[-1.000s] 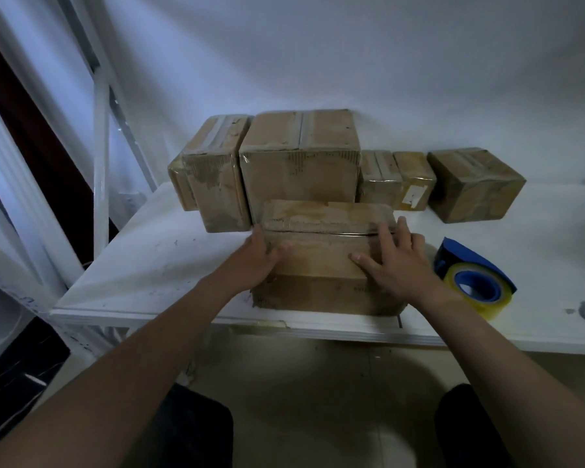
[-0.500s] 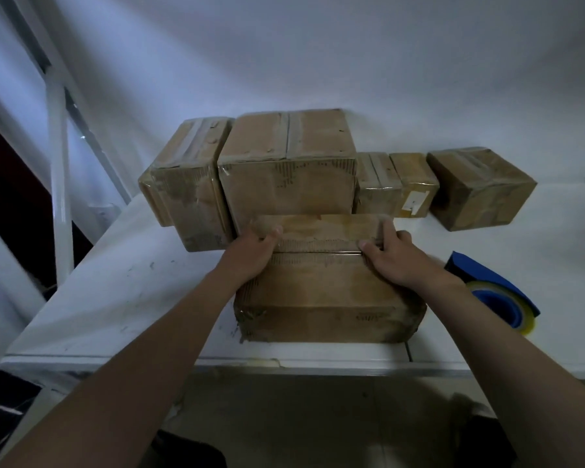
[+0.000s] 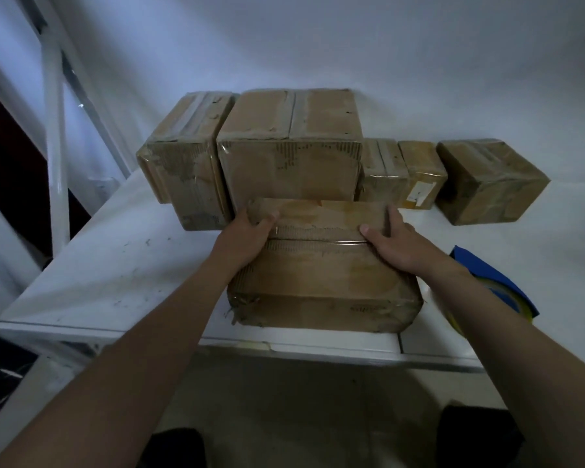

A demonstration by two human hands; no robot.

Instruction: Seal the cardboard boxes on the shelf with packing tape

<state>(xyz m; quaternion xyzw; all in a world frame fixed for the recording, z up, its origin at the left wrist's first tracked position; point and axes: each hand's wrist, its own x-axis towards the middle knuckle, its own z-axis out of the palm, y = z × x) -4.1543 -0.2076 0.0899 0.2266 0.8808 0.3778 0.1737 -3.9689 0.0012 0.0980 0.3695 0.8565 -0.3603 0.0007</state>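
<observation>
Grip moved to far corners of front box (image 3: 321,282) | left hand (image 3: 247,238) curls over far-left corner, thumb on top | right hand (image 3: 397,244) clasps far-right corner

Open room on the shelf (image 3: 115,265) left of the front box (image 3: 321,288), clear out to the white upright (image 3: 55,157). Behind it the row of boxes (image 3: 289,153) crowds in against the wall (image 3: 385,55), and on the right the tape roll (image 3: 497,285) sits just beside the box, under the right forearm (image 3: 527,359).
</observation>
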